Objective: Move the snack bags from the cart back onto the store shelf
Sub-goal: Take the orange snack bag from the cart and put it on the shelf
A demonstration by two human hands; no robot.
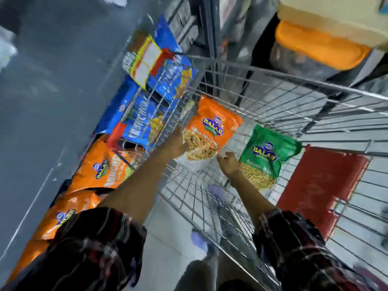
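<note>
Pickup step: left hand (175, 144) clamped on orange bag (210, 131) inside cart (294, 80); right hand (228, 164) grasps green bag (266, 156). Next: lift onto shelf.

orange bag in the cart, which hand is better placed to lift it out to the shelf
Left. The left hand is already at the orange bag's lower left edge, on the cart side nearest the shelf bags. The right hand sits between it and the green bag, farther from the shelf.
</note>
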